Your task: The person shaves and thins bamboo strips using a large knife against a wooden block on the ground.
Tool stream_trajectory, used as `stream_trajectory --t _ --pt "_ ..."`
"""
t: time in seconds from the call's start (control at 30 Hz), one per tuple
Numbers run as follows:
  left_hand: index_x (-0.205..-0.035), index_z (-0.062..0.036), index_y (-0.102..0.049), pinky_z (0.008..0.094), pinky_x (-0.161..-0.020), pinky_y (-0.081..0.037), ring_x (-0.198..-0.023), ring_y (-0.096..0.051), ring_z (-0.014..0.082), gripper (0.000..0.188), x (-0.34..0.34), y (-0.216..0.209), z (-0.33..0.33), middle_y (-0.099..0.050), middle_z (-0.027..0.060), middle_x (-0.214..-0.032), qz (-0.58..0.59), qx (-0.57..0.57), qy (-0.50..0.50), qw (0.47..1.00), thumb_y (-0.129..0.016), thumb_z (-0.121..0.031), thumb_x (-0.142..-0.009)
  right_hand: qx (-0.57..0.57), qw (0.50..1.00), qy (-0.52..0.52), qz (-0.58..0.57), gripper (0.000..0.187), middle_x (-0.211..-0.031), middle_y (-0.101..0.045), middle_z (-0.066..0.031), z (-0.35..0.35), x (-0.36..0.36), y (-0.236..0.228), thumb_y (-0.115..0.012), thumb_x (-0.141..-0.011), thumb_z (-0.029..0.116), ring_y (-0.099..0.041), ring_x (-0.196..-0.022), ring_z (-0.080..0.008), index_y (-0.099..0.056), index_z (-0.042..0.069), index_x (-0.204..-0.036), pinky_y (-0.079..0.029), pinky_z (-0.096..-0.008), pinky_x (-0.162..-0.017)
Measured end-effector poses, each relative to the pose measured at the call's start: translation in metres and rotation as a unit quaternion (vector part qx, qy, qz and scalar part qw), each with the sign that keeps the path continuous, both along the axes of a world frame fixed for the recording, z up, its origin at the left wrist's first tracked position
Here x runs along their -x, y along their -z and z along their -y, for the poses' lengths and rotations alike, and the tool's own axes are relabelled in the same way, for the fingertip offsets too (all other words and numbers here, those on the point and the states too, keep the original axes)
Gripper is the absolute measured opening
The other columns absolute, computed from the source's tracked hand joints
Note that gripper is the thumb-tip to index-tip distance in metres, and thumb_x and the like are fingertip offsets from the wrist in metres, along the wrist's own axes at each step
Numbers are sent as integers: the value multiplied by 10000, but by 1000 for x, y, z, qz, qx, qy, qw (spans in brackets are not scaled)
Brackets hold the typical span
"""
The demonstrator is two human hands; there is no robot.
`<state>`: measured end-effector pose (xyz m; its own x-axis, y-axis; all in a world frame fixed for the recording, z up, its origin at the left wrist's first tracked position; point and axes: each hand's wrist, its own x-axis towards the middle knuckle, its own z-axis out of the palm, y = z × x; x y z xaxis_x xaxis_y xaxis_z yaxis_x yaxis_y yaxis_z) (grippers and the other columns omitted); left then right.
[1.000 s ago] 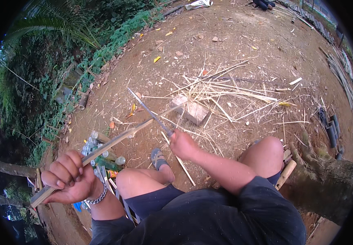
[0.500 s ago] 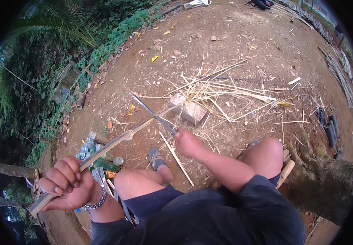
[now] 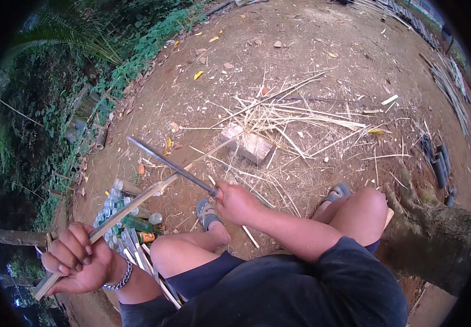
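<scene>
My left hand [image 3: 80, 261] is closed round the near end of a long split bamboo strip [image 3: 137, 201]. The strip slants up and away to the right, its far end at a wooden block [image 3: 254, 148] on the ground. In my right hand [image 3: 242, 205] is a long-bladed knife [image 3: 159, 157], gripped at the handle, which the fist mostly hides. Its blade points left and away from me, crossing over the strip around mid-length. Thin bamboo slivers [image 3: 306, 117] lie in a tangled heap on and behind the block.
Several glass bottles [image 3: 132, 215] stand and lie by my left knee, beside a bundle of strips [image 3: 137, 248]. A thick tree trunk [image 3: 437, 250] with roots is at my right. Dark tubes [image 3: 441, 169] and long poles [image 3: 448, 92] lie farther right. Green plants [image 3: 154, 52] border the dirt at left.
My right hand has drawn the knife left and back toward me along the strip, and the blade now points more to the left. My left hand keeps its grip, slightly lower.
</scene>
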<state>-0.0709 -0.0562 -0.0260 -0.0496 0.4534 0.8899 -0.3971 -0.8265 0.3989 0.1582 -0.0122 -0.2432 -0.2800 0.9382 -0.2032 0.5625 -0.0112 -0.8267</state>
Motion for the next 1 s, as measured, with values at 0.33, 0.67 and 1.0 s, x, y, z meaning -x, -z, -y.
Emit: stream_trajectory --t 0.33,0.67,1.0 --pt "-691 -160 -416 216 -505 -301 -465 -325 55 471 20 -18 -26 -351 -68 -540 3 30 5 1000 -641 -522 -891 66 996 52 36 245 -963 -684 -186 -68 -29 35 -488 -999 223 -671 -918 -358 -588 22 -1098 -527 -473 -806" --pt "-606 -152 -399 222 -497 -306 -438 -336 83 520 51 -45 -85 -356 -52 -495 -4 49 7 999 -421 -534 -958 127 982 106 92 254 -1042 -665 -211 -162 -73 183 -511 -966 169 -668 -946 -362 -589 -1 -1138 -538 -474 -846" --pt "-585 -153 -369 212 -495 -333 -418 -342 86 593 73 -72 -111 -343 -48 -475 -1 131 31 991 -287 -583 -983 27 993 -4 116 243 -1008 -682 -199 -169 -84 182 -539 -934 167 -678 -932 -335 -638 40 -1117 -557 -430 -823"
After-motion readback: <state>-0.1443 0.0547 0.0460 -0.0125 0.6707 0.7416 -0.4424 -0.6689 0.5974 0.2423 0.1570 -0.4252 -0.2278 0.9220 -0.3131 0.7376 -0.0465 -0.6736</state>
